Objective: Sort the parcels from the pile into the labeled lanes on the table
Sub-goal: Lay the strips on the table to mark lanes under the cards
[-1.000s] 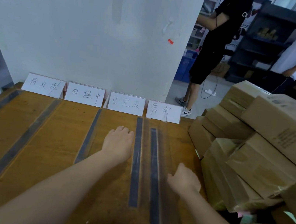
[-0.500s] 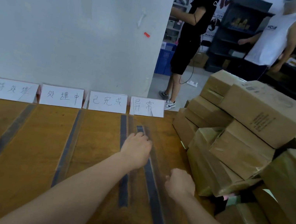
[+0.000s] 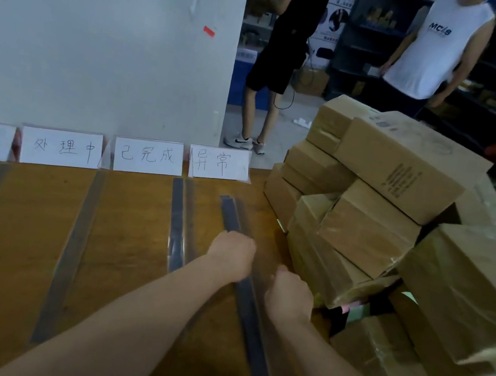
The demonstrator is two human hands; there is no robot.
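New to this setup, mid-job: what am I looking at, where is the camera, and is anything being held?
There is no machine here: a person works with bare hands, and the single camera sits on their head, looking forward and down. The left hand and right hand are seen from behind over a wooden table; neither holds a parcel. Dark strips divide the table into lanes, with handwritten cards at the far edge. Cardboard parcels are piled on the right.

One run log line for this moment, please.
left hand: fingers bent at dark strip | right hand: curled, empty, beside parcel pile | stage: no parcel picked
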